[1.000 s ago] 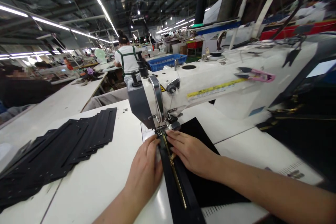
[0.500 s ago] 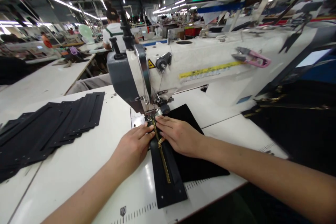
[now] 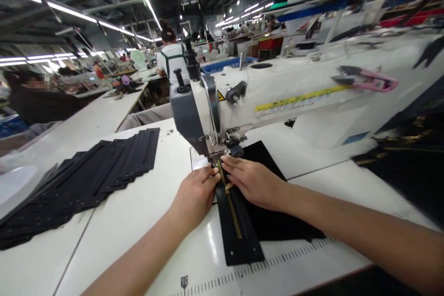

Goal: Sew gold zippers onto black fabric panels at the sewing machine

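A black panel (image 3: 231, 240) with a gold zipper (image 3: 235, 215) lies lengthwise under the presser foot (image 3: 218, 155) of a white sewing machine (image 3: 298, 88). My left hand (image 3: 197, 189) rests on the panel's left edge, thumb and fingers apart and fingertips close to the foot. On the other side of the zipper, my right hand (image 3: 255, 180) lies flat with its fingers stretched forward. A gold zipper pull (image 3: 228, 188) shows between the hands. Beneath the panel, a wider black fabric piece (image 3: 277, 222) extends to the right, partly covered by my right hand and forearm.
Overlapping black slotted panels (image 3: 100, 171) lie on the table at left. Pink-handled thread snips (image 3: 367, 78) rest against the machine arm. More black fabric with gold zippers (image 3: 405, 162) sits at right. A ruler scale (image 3: 222, 282) runs along the front edge. Other people work beyond.
The view has shifted, so the machine and hands appear further right. The panel has advanced slightly under the foot; both hands keep about the same places beside the zipper.
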A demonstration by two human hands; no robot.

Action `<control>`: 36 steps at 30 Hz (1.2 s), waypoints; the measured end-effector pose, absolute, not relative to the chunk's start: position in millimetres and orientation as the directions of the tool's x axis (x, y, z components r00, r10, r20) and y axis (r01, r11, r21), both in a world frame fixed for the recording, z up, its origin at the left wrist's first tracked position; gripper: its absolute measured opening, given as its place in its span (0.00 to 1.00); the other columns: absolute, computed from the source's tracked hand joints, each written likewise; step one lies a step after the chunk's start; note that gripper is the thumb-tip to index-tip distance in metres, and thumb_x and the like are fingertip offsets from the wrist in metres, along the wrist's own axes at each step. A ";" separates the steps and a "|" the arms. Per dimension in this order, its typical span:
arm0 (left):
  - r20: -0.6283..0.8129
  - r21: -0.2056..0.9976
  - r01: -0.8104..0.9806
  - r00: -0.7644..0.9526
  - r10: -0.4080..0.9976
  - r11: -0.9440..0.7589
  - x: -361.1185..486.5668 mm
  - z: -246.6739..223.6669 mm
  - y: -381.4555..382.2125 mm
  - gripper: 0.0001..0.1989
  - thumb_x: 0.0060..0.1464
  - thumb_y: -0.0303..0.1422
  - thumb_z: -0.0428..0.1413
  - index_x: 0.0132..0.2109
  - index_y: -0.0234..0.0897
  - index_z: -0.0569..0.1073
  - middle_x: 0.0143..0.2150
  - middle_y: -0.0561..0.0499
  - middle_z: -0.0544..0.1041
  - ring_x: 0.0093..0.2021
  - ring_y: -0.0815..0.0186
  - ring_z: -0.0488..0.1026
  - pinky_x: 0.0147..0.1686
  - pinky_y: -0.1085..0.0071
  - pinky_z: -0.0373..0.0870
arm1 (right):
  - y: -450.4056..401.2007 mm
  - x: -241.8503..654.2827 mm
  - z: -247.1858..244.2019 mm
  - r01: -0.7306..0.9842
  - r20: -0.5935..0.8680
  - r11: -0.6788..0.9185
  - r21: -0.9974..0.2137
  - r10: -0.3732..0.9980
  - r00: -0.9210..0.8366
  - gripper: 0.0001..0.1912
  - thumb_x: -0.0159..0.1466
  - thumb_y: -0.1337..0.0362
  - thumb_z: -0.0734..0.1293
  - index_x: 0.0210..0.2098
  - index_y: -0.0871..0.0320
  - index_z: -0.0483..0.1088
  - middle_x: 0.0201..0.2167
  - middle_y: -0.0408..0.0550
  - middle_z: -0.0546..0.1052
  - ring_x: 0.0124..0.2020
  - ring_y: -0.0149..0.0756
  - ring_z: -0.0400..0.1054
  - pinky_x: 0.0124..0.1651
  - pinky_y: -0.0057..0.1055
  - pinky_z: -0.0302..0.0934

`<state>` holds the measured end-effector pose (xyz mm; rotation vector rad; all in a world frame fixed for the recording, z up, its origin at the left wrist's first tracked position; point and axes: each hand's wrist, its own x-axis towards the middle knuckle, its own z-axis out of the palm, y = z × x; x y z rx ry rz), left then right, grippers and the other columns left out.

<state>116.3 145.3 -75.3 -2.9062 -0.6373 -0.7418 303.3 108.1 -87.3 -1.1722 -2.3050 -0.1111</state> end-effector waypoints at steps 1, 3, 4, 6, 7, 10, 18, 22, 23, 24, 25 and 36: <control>0.473 0.031 0.419 0.794 0.383 -0.907 115.8 -75.3 145.7 0.14 0.50 0.20 0.47 0.42 0.32 0.71 0.42 0.42 0.74 0.44 0.58 0.72 0.42 0.59 0.73 | 107.8 303.4 -85.5 0.766 0.504 0.620 -0.172 0.723 -0.472 0.18 0.64 0.71 0.53 0.48 0.76 0.65 0.49 0.65 0.68 0.53 0.43 0.61 0.56 0.38 0.57; 0.471 0.033 0.426 0.791 0.391 -0.904 114.2 -74.8 145.6 0.15 0.50 0.21 0.47 0.43 0.33 0.71 0.43 0.42 0.73 0.46 0.58 0.71 0.43 0.60 0.73 | 99.4 302.9 -79.1 0.770 0.512 0.612 -0.179 0.726 -0.459 0.17 0.64 0.71 0.54 0.47 0.74 0.66 0.48 0.64 0.69 0.52 0.44 0.61 0.56 0.40 0.57; 0.467 0.036 0.425 0.793 0.391 -0.905 113.1 -74.4 144.9 0.15 0.51 0.21 0.47 0.44 0.33 0.70 0.43 0.42 0.73 0.46 0.58 0.71 0.43 0.60 0.73 | 90.9 301.8 -74.9 0.774 0.521 0.606 -0.182 0.727 -0.447 0.17 0.64 0.69 0.55 0.46 0.73 0.68 0.48 0.64 0.69 0.52 0.44 0.61 0.55 0.41 0.56; 0.453 0.049 0.414 0.802 0.389 -0.909 110.3 -73.2 141.8 0.15 0.52 0.21 0.46 0.46 0.33 0.70 0.45 0.42 0.73 0.48 0.59 0.70 0.45 0.60 0.71 | 66.8 297.4 -67.0 0.771 0.535 0.611 -0.182 0.719 -0.444 0.17 0.63 0.61 0.59 0.42 0.70 0.70 0.45 0.63 0.70 0.50 0.46 0.62 0.53 0.44 0.57; 0.442 0.057 0.405 0.809 0.386 -0.913 108.8 -72.5 139.4 0.15 0.52 0.22 0.47 0.46 0.33 0.70 0.46 0.42 0.73 0.48 0.59 0.70 0.46 0.60 0.71 | 53.2 294.0 -64.3 0.761 0.535 0.624 -0.180 0.711 -0.456 0.20 0.62 0.56 0.61 0.39 0.68 0.71 0.43 0.61 0.71 0.47 0.47 0.63 0.52 0.45 0.58; 0.441 0.066 0.377 0.819 0.366 -0.924 104.4 -70.7 129.3 0.13 0.53 0.23 0.47 0.45 0.33 0.71 0.46 0.42 0.73 0.48 0.59 0.70 0.47 0.59 0.70 | 19.0 281.9 -65.2 0.759 0.512 0.642 -0.110 0.691 -0.511 0.27 0.57 0.46 0.62 0.39 0.66 0.71 0.41 0.59 0.73 0.44 0.48 0.65 0.49 0.45 0.60; 0.522 -0.022 0.381 0.793 0.314 -0.924 101.4 -73.0 106.5 0.11 0.53 0.22 0.48 0.41 0.31 0.72 0.43 0.43 0.76 0.44 0.58 0.73 0.42 0.61 0.74 | 17.0 265.3 -86.3 0.774 0.655 0.617 0.142 0.527 -0.541 0.16 0.61 0.77 0.53 0.32 0.71 0.73 0.36 0.61 0.76 0.39 0.45 0.69 0.40 0.36 0.65; 0.525 -0.052 0.387 0.795 0.305 -0.920 102.9 -74.8 104.7 0.11 0.52 0.20 0.49 0.41 0.30 0.72 0.43 0.42 0.76 0.44 0.58 0.73 0.42 0.60 0.74 | 18.2 265.0 -82.6 0.764 0.710 0.640 0.080 0.502 -0.495 0.17 0.62 0.77 0.53 0.30 0.70 0.73 0.33 0.58 0.76 0.36 0.41 0.70 0.36 0.34 0.67; 0.518 -0.058 0.390 0.799 0.306 -0.919 103.1 -75.0 104.6 0.11 0.52 0.20 0.49 0.41 0.30 0.72 0.43 0.42 0.76 0.44 0.58 0.73 0.42 0.60 0.74 | 17.6 264.7 -82.4 0.764 0.720 0.642 0.064 0.500 -0.481 0.17 0.62 0.77 0.53 0.30 0.70 0.73 0.33 0.58 0.76 0.35 0.41 0.70 0.36 0.34 0.67; 0.512 -0.063 0.392 0.802 0.307 -0.918 103.2 -75.1 104.6 0.11 0.51 0.19 0.49 0.41 0.30 0.71 0.43 0.42 0.75 0.44 0.58 0.73 0.42 0.60 0.74 | 17.0 264.3 -82.9 0.767 0.729 0.640 0.049 0.502 -0.465 0.17 0.62 0.77 0.53 0.30 0.69 0.73 0.33 0.57 0.77 0.35 0.40 0.70 0.36 0.34 0.67; 0.508 -0.066 0.394 0.804 0.309 -0.917 103.2 -75.1 104.7 0.11 0.51 0.19 0.49 0.41 0.30 0.71 0.42 0.42 0.75 0.44 0.58 0.73 0.42 0.60 0.74 | 16.6 263.9 -83.9 0.771 0.733 0.635 0.036 0.508 -0.452 0.17 0.62 0.77 0.53 0.30 0.69 0.73 0.33 0.57 0.77 0.35 0.40 0.70 0.36 0.34 0.67; 0.496 -0.055 0.373 0.815 0.299 -0.926 105.0 -75.3 117.6 0.13 0.52 0.20 0.46 0.42 0.32 0.70 0.43 0.42 0.75 0.45 0.59 0.72 0.43 0.60 0.73 | 26.0 267.4 -92.0 0.786 0.704 0.618 0.007 0.556 -0.443 0.16 0.61 0.77 0.53 0.33 0.68 0.72 0.36 0.57 0.76 0.39 0.41 0.70 0.40 0.34 0.66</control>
